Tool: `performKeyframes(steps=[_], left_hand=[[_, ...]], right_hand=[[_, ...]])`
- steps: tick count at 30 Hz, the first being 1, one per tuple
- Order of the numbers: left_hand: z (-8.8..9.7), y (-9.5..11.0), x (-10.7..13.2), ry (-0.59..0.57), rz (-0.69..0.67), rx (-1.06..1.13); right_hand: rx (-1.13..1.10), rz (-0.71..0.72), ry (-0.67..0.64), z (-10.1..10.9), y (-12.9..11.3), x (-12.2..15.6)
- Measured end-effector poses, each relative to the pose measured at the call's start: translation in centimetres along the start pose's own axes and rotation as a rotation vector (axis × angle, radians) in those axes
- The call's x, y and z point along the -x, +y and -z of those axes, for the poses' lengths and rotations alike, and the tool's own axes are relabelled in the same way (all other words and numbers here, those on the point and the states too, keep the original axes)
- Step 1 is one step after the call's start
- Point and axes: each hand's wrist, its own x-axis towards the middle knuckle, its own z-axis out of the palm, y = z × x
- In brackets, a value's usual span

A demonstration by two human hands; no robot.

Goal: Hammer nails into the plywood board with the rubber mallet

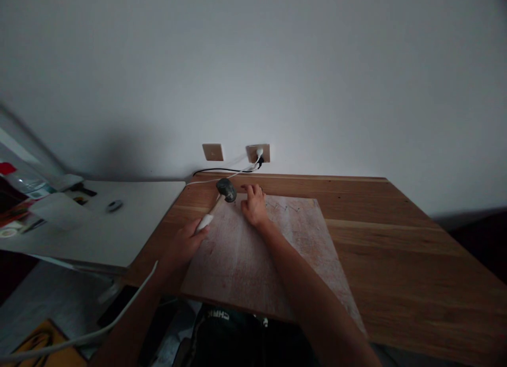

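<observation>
One mallet (pixel 219 198) sits just left of the frame's centre: a dark rounded head at its upper end and a pale handle running down and to the left. The left hand (pixel 186 244) is wrapped around the lower end of that handle, fingers curled closed on it, with the head raised slightly above the surface beneath. Just to the right of the head, the right hand (pixel 254 204) rests palm down, fingers fairly close together and pointing toward the wall, pressed on the far edge of one pale, worn board (pixel 257 261). Whether anything small lies under those fingers cannot be told.

The board is a flat rectangular sheet lying on one wooden table (pixel 396 251) that fills the lower right of the frame; the board's near edge overhangs the table toward the person. Both forearms reach in from the bottom of the frame.

On the wall (pixel 277 66) above the table's far edge, at centre, are two plates: one plain switch plate (pixel 213 152) on the left and one socket (pixel 259 153) on the right with two plugs in it. One white cable (pixel 233 174) and one black cable (pixel 222 170) run from it leftward along the table's back edge.

At the left of the frame stands one white surface (pixel 119 224), touching the table's left side, with one small dark round object (pixel 114 205) on it and blurred clutter at the far left edge. Another white cable (pixel 99 332) crosses the lower left corner.
</observation>
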Motion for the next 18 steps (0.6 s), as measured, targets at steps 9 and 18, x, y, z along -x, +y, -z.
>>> performKeyframes(steps=[9, 18], left_hand=[[-0.3, 0.4, 0.3, -0.021, -0.005, -0.090], [-2.2, 0.3, 1.8, 0.147, 0.081, 0.208]], right_hand=[[-0.077, 0.004, 0.022, 0.2, 0.0, 0.1], [-0.211, -0.009, 0.053, -0.1, 0.3, 0.0]])
